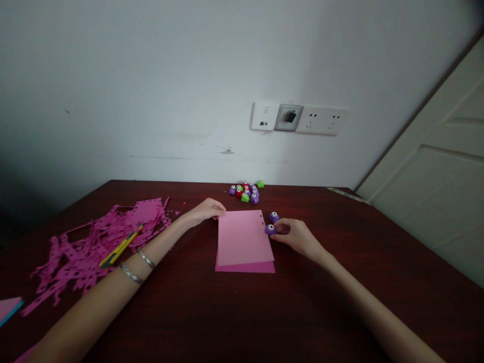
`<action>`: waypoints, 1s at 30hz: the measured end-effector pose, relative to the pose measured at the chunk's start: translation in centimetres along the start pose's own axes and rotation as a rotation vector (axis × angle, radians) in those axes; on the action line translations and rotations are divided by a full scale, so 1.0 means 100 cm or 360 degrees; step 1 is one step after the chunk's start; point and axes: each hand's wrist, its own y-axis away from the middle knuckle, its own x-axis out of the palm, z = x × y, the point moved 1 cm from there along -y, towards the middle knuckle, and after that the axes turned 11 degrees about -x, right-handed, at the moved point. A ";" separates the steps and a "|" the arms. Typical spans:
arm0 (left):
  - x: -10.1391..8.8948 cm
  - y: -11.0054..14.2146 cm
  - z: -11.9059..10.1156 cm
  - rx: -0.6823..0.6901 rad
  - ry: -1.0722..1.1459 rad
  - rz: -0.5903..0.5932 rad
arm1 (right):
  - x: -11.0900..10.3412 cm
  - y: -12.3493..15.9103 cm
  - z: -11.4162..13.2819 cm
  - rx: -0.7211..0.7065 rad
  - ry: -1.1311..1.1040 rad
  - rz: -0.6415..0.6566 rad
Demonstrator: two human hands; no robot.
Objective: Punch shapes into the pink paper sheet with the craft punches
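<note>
A stack of pink paper sheets (244,242) lies on the dark wooden table (264,312). My left hand (204,210) rests on the top-left corner of the sheets with its fingers curled down, pinning them. At the sheets' right edge my right hand (297,236) grips a small purple paper punch (269,229). A second purple punch (274,217) sits just behind it, near several small holes in the paper's top right corner.
A cluster of small punches (246,191), purple, red and green, sits near the wall. A heap of punched pink paper scraps (94,247) covers the left side, with a yellow utility knife (120,247) on it. Wall sockets (298,118) are above; a door (434,181) is at right.
</note>
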 end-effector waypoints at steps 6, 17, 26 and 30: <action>0.000 0.001 0.000 -0.0002 -0.0022 0.0014 | -0.001 0.000 0.003 -0.0004 -0.0053 0.0061; 0.001 0.000 0.001 0.0018 -0.0018 0.0052 | 0.001 0.000 0.006 -0.0026 -0.0178 0.0118; 0.006 0.003 -0.004 0.0002 -0.0091 -0.0009 | 0.003 0.001 0.008 -0.0098 -0.0181 0.0132; 0.010 0.000 -0.001 0.0004 -0.0151 -0.0053 | 0.003 0.001 0.009 -0.0113 -0.0106 0.0153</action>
